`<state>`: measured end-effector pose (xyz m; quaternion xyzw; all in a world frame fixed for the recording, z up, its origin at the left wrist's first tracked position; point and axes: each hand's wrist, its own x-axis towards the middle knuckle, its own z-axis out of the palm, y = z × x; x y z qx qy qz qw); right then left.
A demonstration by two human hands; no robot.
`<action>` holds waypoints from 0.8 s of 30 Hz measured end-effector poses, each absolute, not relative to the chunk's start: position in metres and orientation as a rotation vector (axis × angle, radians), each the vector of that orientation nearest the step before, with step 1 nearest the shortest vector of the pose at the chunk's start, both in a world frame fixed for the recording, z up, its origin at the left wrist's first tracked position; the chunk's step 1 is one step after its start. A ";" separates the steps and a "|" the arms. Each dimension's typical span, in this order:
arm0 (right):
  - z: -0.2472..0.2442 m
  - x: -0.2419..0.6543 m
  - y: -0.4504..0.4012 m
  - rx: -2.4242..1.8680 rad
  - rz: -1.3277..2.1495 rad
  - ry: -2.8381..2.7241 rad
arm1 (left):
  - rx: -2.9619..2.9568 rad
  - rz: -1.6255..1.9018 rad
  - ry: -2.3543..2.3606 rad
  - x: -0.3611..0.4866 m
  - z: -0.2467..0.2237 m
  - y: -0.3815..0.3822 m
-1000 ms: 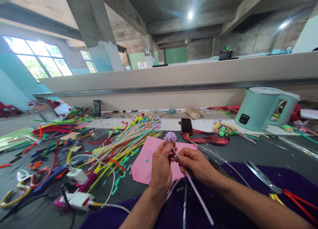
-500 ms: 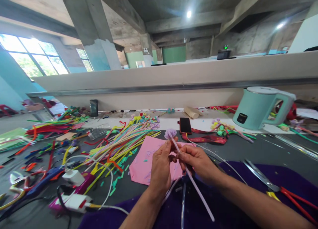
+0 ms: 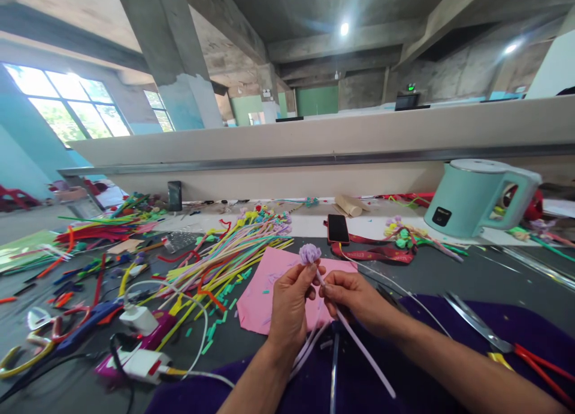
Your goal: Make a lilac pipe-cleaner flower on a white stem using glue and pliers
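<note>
Between my hands is a lilac pipe-cleaner flower [image 3: 309, 254] with a long pale lilac stem [image 3: 366, 351] that slants down to the right. My left hand [image 3: 291, 294] pinches it just under the bloom with thumb and forefinger. A little lower, my right hand [image 3: 348, 291] is closed on the stem. Beneath both hands lies a pink sheet [image 3: 254, 300] with small lilac and green clippings on it. A thin metal rod [image 3: 333, 372] and pale cords show below my hands, over dark purple cloth [image 3: 202, 390].
Left of the sheet lies a bundle of coloured pipe cleaners [image 3: 233, 246]. Scissors [image 3: 480, 324] rest at right, pliers [image 3: 45, 336] at left. A power strip with chargers [image 3: 144, 363], a phone [image 3: 338, 229], a red lanyard [image 3: 381, 250] and a green kettle [image 3: 471, 198] stand or lie around.
The bloom has turned more upright and sits slightly lower, with the stem still slanting right. Both hands keep their hold. The whole view has shifted slightly.
</note>
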<state>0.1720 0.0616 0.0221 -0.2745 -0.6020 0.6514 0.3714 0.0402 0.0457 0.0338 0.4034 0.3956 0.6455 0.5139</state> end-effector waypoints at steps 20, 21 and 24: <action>0.019 0.170 0.060 -0.689 1.651 -1.559 | 1.098 1.632 1.051 0.039 0.030 0.046; 0.020 0.170 0.061 -0.700 1.618 -1.578 | 1.112 1.632 1.061 0.038 0.031 0.046; 0.025 0.173 0.062 -0.742 1.451 -1.624 | 1.182 1.622 1.122 0.035 0.033 0.045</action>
